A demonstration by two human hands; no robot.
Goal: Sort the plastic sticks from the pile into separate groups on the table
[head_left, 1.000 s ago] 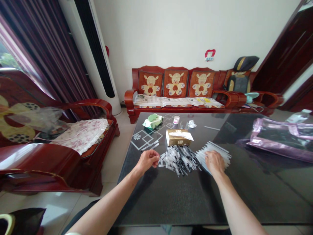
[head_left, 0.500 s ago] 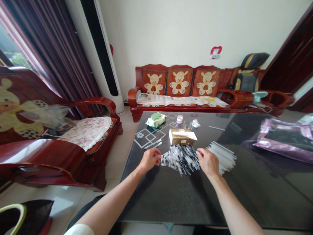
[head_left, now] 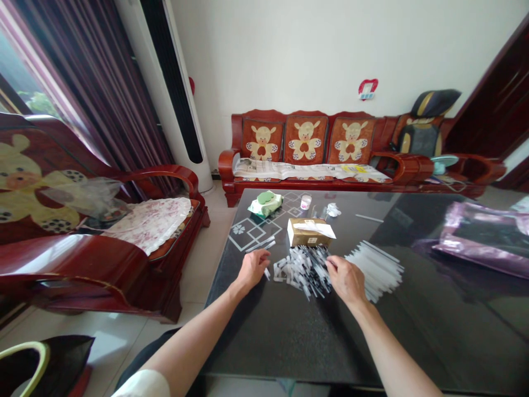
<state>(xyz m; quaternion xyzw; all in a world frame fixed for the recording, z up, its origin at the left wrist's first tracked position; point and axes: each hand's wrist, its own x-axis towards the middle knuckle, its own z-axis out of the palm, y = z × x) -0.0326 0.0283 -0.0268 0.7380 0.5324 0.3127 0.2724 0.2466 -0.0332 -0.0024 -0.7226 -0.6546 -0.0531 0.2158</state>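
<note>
A heap of slim black sticks with pale ends (head_left: 308,273) lies on the dark tabletop between my hands. My left hand (head_left: 253,268) is closed at the heap's left, with a small pale stick (head_left: 266,273) showing at its fingertips. Over the heap's right edge, my right hand (head_left: 347,280) has its thumb and fingers pinched together; what they hold is hidden. Beyond that hand is a neat stack of translucent white tubes (head_left: 378,269), partly covered by it. A few more sticks (head_left: 264,244) lie just past my left hand.
Behind the heap stands a gold tissue box (head_left: 303,238). Green wipes (head_left: 265,205), a small white jar (head_left: 306,202), crumpled tissue (head_left: 333,209) and a lone tube (head_left: 369,218) sit farther back. A purple-edged clear bag (head_left: 458,242) lies at right on the black table (head_left: 289,342).
My left hand has drawn slightly left of the heap, and a pale stick now shows apart from it. My right hand has shifted a little left over the heap. The view turned slightly.
</note>
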